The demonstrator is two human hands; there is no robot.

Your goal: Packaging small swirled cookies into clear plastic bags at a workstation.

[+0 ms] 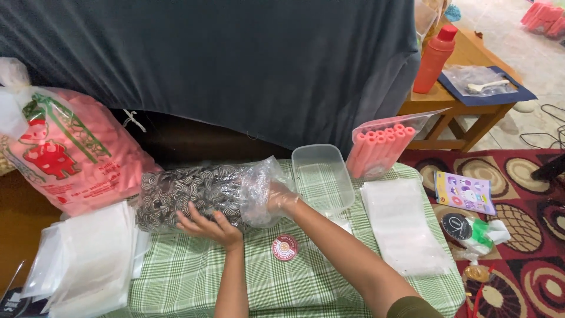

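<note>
A dark cloth (pixel 235 59) hangs behind; a wooden side table (pixel 465 112) stands on patterned carpet (pixel 529 235).

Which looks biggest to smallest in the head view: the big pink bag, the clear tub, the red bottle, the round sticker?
1. Big pink bag.
2. Clear tub.
3. Red bottle, though it stands farther from the camera, so its place against the tub is unsure.
4. Round sticker.

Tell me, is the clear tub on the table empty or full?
Empty: the tub stands upright, lidless, and the green checked cloth shows through its clear bottom with nothing inside.
</note>
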